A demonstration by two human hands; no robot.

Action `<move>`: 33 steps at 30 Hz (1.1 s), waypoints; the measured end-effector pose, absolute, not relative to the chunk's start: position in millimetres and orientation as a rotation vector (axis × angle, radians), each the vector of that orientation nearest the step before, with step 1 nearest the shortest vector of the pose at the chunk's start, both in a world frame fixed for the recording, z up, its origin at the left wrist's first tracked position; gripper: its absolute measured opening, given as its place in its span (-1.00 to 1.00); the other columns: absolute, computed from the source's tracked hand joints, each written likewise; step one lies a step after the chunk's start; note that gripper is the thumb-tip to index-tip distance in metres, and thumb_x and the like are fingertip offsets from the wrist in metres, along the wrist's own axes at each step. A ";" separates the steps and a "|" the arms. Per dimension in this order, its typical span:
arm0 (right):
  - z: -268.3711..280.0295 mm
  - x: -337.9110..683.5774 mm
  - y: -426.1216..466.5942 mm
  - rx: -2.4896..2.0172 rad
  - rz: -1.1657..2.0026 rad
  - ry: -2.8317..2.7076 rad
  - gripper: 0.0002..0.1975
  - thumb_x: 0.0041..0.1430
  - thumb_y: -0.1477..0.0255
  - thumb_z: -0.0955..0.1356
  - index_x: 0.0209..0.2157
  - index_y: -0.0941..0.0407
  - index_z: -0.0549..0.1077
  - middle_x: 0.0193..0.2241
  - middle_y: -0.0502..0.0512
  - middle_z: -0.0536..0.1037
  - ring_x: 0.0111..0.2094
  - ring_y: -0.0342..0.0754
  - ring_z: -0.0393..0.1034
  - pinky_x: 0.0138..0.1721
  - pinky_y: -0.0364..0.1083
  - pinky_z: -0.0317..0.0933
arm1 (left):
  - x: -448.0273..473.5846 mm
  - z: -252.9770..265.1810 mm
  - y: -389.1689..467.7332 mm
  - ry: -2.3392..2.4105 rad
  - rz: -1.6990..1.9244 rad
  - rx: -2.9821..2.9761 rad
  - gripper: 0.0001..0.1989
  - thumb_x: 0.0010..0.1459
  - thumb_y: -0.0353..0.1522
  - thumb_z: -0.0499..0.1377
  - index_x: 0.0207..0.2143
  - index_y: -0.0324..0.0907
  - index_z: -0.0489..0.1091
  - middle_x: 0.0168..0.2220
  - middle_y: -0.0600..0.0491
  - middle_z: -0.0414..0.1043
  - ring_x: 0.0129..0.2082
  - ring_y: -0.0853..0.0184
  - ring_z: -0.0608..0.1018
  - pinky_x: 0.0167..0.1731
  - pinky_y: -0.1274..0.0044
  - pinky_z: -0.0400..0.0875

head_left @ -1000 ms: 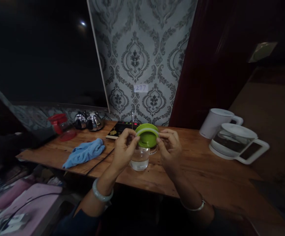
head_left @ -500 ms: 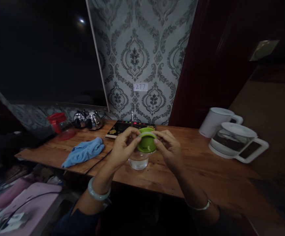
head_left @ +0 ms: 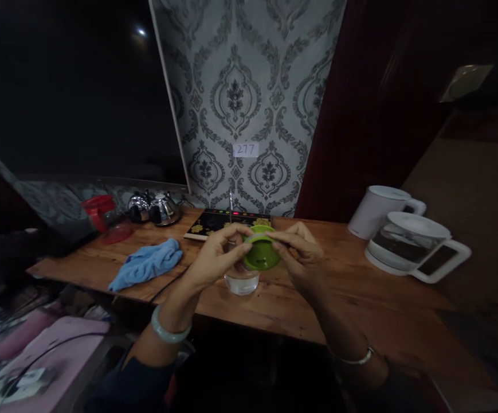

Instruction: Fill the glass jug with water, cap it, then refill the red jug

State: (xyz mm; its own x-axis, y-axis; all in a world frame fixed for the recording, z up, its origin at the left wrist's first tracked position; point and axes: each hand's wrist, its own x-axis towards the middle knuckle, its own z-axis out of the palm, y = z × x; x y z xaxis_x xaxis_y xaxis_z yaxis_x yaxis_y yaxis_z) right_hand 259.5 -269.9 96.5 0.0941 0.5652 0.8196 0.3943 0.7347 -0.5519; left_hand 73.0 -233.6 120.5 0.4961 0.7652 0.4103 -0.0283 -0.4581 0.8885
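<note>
You've got the lid in both hands, up in front of you over the table, tipped so the hollow face looks back at you; likely that angle is so you can see the rim while you handle it. Left hand: thumb on the near side of the rim, fingers curled round behind, grasping the lid's left edge. Right hand: thumb and fingers pinching the opposite edge, up near the pale band along the top. Looks like a seal, can't be sure. Two-sided fingertip hold probably keeps it from twisting and leaves the face clear. Jar stands upright on the table just below and left of the lid in view, clear liquid in the bottom. Lid hides its top, so can't tell if they touch. Hob sits behind, close to the wall, red display lit; that likely leaves the front edge for handwork. Cloth lies bunched to your left, near enough to grab. Steel kettles and red jug are parked back left, white kettle and glass kettle off right, presumably to keep your elbows free.
</note>
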 end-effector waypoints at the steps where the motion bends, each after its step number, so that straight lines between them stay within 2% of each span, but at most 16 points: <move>1: 96.6 259.2 -269.2 -0.817 0.169 -1.519 -0.80 0.19 0.43 0.34 -0.19 -0.04 0.59 -0.47 -0.01 0.31 -0.40 -0.10 0.26 -0.41 -0.09 0.22 | 74.0 119.3 -233.4 0.632 1.110 1.814 -0.71 0.09 -0.22 0.25 -0.20 -0.21 0.41 -0.57 0.19 0.27 -0.60 0.48 0.38 -0.59 0.64 0.33; 6: 93.9 258.8 -264.3 -0.829 0.447 -1.383 -0.77 0.19 0.33 0.34 -0.14 0.01 0.57 -0.37 0.03 0.45 -0.44 -0.13 0.32 -0.46 -0.12 0.26 | 76.2 116.5 -230.7 0.680 1.248 1.707 -0.75 0.07 -0.24 0.27 -0.24 -0.19 0.43 -0.59 0.20 0.25 -0.65 0.51 0.35 -0.66 0.65 0.32; 10: 87.4 264.1 -257.0 -0.845 0.614 -1.148 -0.71 0.20 0.24 0.32 -0.12 0.05 0.54 -0.37 0.03 0.51 -0.47 -0.15 0.34 -0.47 -0.13 0.30 | 74.9 115.3 -226.9 0.634 1.285 1.544 -0.72 0.03 -0.22 0.30 -0.25 -0.18 0.39 -0.56 0.19 0.31 -0.67 0.50 0.39 -0.71 0.64 0.36; 13: 82.6 263.1 -253.9 -0.808 0.924 -1.139 -0.58 0.17 0.09 0.30 -0.07 0.06 0.50 -0.26 0.11 0.55 -0.38 -0.07 0.42 -0.46 -0.10 0.35 | 75.7 113.2 -225.0 0.608 1.326 1.459 -0.70 0.02 -0.22 0.31 -0.25 -0.18 0.37 -0.54 0.19 0.35 -0.67 0.50 0.41 -0.73 0.66 0.36; 17: 81.9 250.6 -258.1 -0.642 1.296 -1.219 -0.39 0.20 -0.08 0.17 0.11 -0.01 0.36 -0.04 0.14 0.51 -0.14 0.08 0.45 -0.29 0.02 0.41 | 80.9 108.7 -224.7 0.574 1.277 1.359 -0.66 -0.01 -0.21 0.32 -0.25 -0.18 0.34 -0.53 0.20 0.38 -0.71 0.51 0.41 -0.78 0.66 0.33; 21: 84.4 239.8 -262.3 -0.574 1.334 -1.118 -0.42 0.22 -0.01 0.21 0.20 -0.07 0.26 0.06 0.03 0.47 0.01 0.06 0.37 -0.11 0.03 0.37 | 86.2 103.1 -226.8 0.580 1.170 1.309 -0.62 0.00 -0.17 0.30 -0.21 -0.17 0.31 -0.55 0.19 0.41 -0.74 0.47 0.43 -0.78 0.65 0.34; 26: 84.6 235.5 -260.9 -0.568 1.289 -1.028 -0.42 0.24 0.01 0.20 0.20 -0.03 0.28 0.00 0.02 0.51 0.00 0.04 0.38 0.00 0.03 0.30 | 87.4 97.6 -230.7 0.726 1.106 1.479 -0.60 0.10 -0.11 0.19 -0.14 -0.19 0.29 -0.61 0.17 0.38 -0.74 0.40 0.44 -0.75 0.62 0.31; 28: 84.5 234.2 -260.2 -0.586 1.262 -1.020 -0.42 0.24 0.00 0.19 0.18 -0.02 0.29 -0.02 0.03 0.52 0.01 0.04 0.38 0.04 0.05 0.27 | 86.7 96.9 -233.2 0.840 1.239 1.654 -0.60 0.12 -0.10 0.17 -0.11 -0.20 0.33 -0.51 0.10 0.43 -0.65 0.41 0.47 -0.66 0.59 0.37; 29: 84.5 233.3 -259.9 -0.597 1.249 -1.022 -0.42 0.24 -0.01 0.19 0.18 -0.02 0.29 -0.02 0.03 0.52 0.02 0.05 0.37 0.06 0.06 0.26 | 86.4 97.1 -235.0 0.882 1.339 1.761 -0.57 0.11 -0.11 0.19 -0.08 -0.20 0.34 -0.39 0.05 0.47 -0.57 0.40 0.51 -0.58 0.56 0.42; 31: 84.6 231.4 -259.5 -0.615 1.221 -1.034 -0.43 0.23 -0.02 0.19 0.15 -0.03 0.31 0.00 0.04 0.51 0.06 0.06 0.35 0.10 0.08 0.22 | 86.3 98.5 -239.4 0.893 1.499 2.015 -0.42 0.03 -0.11 0.27 0.06 -0.17 0.30 -0.11 -0.07 0.45 -0.29 0.30 0.55 -0.33 0.46 0.50; 33: 84.1 229.3 -259.4 -0.618 1.195 -1.064 -0.45 0.23 -0.03 0.20 0.14 -0.04 0.32 0.05 0.03 0.47 0.09 0.06 0.32 0.15 0.09 0.18 | 87.2 100.5 -244.0 0.824 1.504 2.279 -0.26 -0.04 -0.13 0.33 0.17 -0.13 0.21 0.09 -0.13 0.32 0.00 0.16 0.46 -0.07 0.31 0.45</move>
State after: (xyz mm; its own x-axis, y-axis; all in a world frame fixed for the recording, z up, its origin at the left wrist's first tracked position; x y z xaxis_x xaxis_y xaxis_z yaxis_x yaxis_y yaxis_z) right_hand 229.3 -259.4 84.1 0.0045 0.9450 0.3270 -0.4340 0.2965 -0.8507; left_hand 87.2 -244.0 100.5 0.2918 0.6029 0.7426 0.3015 -0.7948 0.5268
